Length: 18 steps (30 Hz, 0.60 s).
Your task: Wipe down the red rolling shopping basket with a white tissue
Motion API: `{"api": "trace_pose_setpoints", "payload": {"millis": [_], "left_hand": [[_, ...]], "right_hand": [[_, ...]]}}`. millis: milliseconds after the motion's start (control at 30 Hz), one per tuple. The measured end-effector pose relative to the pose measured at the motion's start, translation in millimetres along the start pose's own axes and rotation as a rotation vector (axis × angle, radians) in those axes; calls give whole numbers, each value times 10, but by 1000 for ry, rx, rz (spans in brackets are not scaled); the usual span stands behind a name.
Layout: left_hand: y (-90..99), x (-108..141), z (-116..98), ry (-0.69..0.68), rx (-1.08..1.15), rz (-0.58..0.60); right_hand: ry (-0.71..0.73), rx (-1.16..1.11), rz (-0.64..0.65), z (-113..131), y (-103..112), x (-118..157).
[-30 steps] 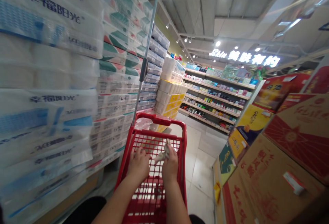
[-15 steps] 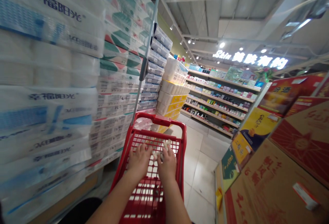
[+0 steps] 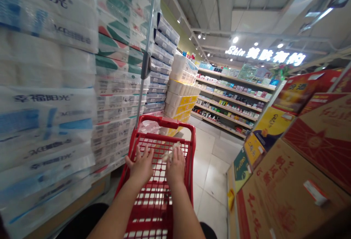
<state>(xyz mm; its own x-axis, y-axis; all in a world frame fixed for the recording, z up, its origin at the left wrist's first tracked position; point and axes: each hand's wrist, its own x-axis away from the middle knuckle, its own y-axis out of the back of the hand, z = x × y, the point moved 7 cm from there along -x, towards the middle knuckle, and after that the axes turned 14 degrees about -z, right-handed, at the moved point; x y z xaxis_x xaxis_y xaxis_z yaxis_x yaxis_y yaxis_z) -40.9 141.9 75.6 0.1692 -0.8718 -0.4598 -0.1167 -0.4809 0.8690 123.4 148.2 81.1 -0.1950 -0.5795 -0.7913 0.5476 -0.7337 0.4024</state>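
Observation:
A red plastic shopping cart (image 3: pixel 191 165) with a grid surface is in front of me, its raised bar at the far end. My right hand (image 3: pixel 176 167) lies over a crumpled off-white cloth (image 3: pixel 168 156) and presses it on the far right part of the grid; edges of the cloth stick out past the fingers. Over the left part of the grid is my left hand (image 3: pixel 141 165), fingers spread and nothing in them. Whether it touches the grid I cannot tell.
Stacked paper-roll packs (image 3: pixel 49 122) and tissue packs (image 3: pixel 112 118) line the left side, with a metal pole (image 3: pixel 146 45) before them. Cartons (image 3: pixel 290 191) are piled on the right. A tiled aisle (image 3: pixel 210 184) leads to stocked shelves (image 3: pixel 233 101).
My left hand has moved left, away from the right hand, and its fingers have spread. The right hand stays on the cloth. The whole view has shifted slightly.

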Motion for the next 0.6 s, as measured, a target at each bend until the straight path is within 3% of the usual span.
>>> {"api": "trace_pose_setpoints", "payload": {"millis": [133,300,400,500,600], "left_hand": [[-106,-26,66,-1,1,-22],[-186,-40,63,-60,62,-42],[-206,-36,61,-59,97,-23],[-147,-20,21,-68,132,-3],[-39,2,-59,-109,142,1]], "right_hand": [[161,-31,92,100,-94,21],[73,-28,28,-5,-114,-34],[138,-128,93,81,-155,-25],[106,-168,103,94,-104,-48],[13,-50,86,61,-36,-57]]}}
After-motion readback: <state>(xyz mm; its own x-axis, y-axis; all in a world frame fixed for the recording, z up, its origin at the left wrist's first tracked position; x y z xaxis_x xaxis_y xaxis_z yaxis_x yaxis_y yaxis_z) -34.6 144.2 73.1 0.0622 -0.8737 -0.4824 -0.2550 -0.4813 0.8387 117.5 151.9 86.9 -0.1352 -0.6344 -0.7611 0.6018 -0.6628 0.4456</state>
